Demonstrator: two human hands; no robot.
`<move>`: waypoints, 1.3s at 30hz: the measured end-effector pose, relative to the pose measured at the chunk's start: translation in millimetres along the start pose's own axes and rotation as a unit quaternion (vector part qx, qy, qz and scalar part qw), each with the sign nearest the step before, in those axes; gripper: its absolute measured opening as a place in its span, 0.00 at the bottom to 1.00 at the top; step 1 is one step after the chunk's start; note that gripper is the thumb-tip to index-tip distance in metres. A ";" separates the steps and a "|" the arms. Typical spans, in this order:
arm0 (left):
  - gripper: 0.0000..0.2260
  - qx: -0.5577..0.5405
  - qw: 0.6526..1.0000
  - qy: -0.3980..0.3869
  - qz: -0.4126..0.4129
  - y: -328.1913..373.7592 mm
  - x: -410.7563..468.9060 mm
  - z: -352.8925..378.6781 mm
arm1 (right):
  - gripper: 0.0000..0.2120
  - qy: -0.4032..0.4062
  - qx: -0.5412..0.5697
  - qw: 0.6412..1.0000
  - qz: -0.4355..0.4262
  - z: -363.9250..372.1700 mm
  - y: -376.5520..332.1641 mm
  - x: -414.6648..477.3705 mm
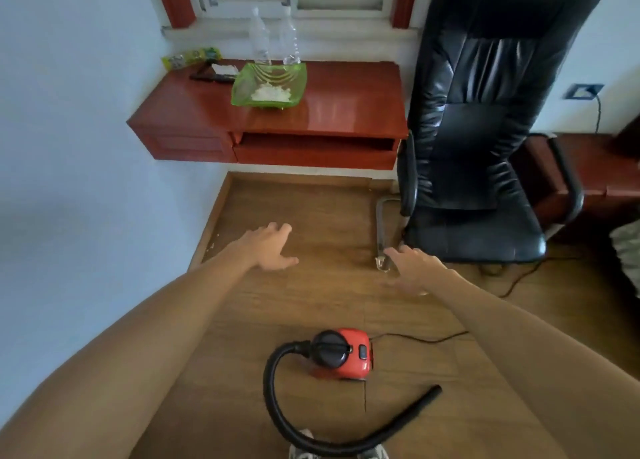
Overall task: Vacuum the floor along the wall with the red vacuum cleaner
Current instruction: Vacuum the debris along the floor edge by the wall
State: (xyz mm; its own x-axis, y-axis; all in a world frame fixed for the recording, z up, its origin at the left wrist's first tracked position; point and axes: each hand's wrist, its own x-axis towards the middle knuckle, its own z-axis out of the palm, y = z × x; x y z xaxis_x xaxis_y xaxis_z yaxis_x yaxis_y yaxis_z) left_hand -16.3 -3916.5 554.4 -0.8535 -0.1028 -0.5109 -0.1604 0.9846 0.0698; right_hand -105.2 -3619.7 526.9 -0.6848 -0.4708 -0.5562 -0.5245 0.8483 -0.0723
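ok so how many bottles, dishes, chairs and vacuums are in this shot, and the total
bottles: 2
dish: 1
chair: 1
vacuum: 1
total: 5

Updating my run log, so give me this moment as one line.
stage: not started | left hand: open, empty | right hand: open, empty | vacuum cleaner: on floor, untouched | hose: lying loose
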 end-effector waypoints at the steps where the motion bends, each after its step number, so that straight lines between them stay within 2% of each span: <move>1: 0.36 0.006 1.000 -0.012 0.011 2.8 8.8 9.7 | 0.40 -0.006 0.014 1.000 0.012 15.8 2.4 -2.9; 5: 0.38 0.012 0.997 -0.064 0.048 22.3 43.6 58.3 | 0.37 -0.055 0.072 0.994 0.067 82.2 16.9 -11.0; 9: 0.37 -0.008 0.989 -0.124 0.077 51.5 71.0 130.5 | 0.40 -0.100 0.116 0.982 0.112 155.7 35.3 -13.9; 13: 0.35 -0.032 0.976 -0.191 0.102 76.7 88.6 213.4 | 0.39 -0.133 0.153 0.969 0.140 234.1 48.1 -11.9; 17: 0.35 -0.008 0.967 -0.225 0.121 96.9 97.5 291.4 | 0.38 -0.161 0.183 0.958 0.151 314.1 55.4 -7.8; 22: 0.36 -0.024 0.948 -0.297 0.113 113.1 102.5 392.1 | 0.39 -0.194 0.226 0.940 0.168 412.8 65.4 1.8; 29: 0.35 -0.020 0.925 -0.369 0.086 122.4 118.7 520.4 | 0.37 -0.207 0.337 0.891 0.223 541.8 79.2 29.1; 39: 0.34 -0.024 0.904 -0.417 0.093 162.5 189.3 654.3 | 0.37 -0.225 0.384 0.857 0.261 682.9 106.0 78.5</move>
State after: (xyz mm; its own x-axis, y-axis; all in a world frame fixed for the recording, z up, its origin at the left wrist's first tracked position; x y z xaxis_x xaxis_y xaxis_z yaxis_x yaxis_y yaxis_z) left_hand 120.6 -3683.3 -91.5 -0.2015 0.2264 -0.9530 -0.0899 0.9645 0.2481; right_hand 130.9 -3401.3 -89.8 -0.3690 0.0149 -0.9293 0.3989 0.9056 -0.1439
